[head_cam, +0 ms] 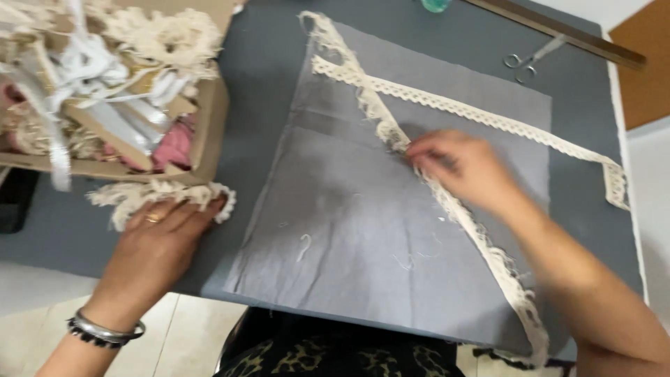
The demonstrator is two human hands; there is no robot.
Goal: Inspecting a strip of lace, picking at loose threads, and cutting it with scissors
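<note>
On the grey fabric panel (363,230), mid-table, I'm seeing the right hand (453,167) pressing down on a cream lace strip (481,241) that is running diagonally from the panel's top left corner to its bottom right edge. Fingers (427,155) are looking pinched together on the lace, though motion blur is making the exact grip hard to confirm. A second, flatter lace trim (488,119) is crossing the first near the top and trailing off to the right edge of the table (265,63).

Left hand (157,244) is resting flat, fingers spread, on a fringed cream trim (139,195) just below the cardboard box (209,132), which is holding mixed ribbons and trims. Scissors (534,59) are lying well apart at the far right, beside a wooden ruler (558,31).

My read: the step in hand is laying and straightening the diagonal lace on the panel. Judging from here, the next move is calling for smoothing along the strip toward the lower corner while keeping the panel from shifting; the loose lower end looks likely to bunch.
</note>
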